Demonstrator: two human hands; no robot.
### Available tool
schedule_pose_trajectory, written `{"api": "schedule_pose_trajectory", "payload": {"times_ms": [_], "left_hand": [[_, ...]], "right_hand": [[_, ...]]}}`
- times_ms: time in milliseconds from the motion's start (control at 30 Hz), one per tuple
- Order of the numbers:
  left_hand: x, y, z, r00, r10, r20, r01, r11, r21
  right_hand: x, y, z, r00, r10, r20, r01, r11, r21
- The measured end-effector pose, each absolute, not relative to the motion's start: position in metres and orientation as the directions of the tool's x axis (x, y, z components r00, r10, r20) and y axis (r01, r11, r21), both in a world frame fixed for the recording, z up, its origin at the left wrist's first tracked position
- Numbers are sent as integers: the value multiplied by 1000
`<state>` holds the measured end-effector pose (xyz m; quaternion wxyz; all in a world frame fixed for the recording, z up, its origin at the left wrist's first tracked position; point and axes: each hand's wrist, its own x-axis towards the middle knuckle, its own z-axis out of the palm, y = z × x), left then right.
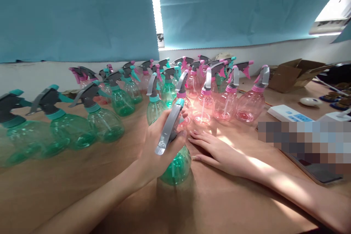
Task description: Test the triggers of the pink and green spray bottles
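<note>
My left hand (157, 146) is wrapped round the neck of a green spray bottle (177, 168) with a grey and teal trigger head, upright at the middle of the table. Just right of that bottle, my right hand (216, 151) lies flat on the wooden table (233, 204), fingers spread, holding nothing. Behind both hands stands a row of pink spray bottles (203, 108) with grey and pink heads. Another green bottle (156, 108) is right behind my left hand. On the left are several green spray bottles (105, 124) with teal collars.
More green and pink bottles (168, 86) stand further back. At the right are an open cardboard box (286, 75), a white power strip (289, 113), a white mouse (310, 101) and a dark flat device (320, 172), partly pixelated. Blue blinds (233, 7) hang behind.
</note>
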<state>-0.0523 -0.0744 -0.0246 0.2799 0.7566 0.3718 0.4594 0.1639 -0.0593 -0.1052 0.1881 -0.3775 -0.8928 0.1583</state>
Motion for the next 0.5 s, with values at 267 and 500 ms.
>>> {"api": "schedule_pose_trajectory", "payload": {"times_ms": [267,500], "left_hand": [[-51,-73,-25,291,815,502,304,-576,759],[-52,-74,-24,309,812,495,293,-576,763]], "right_hand": [[164,-58,-107,-650,727,221,615,675,-409],[164,-58,-107,-657,725,208,618,676,-402]]}}
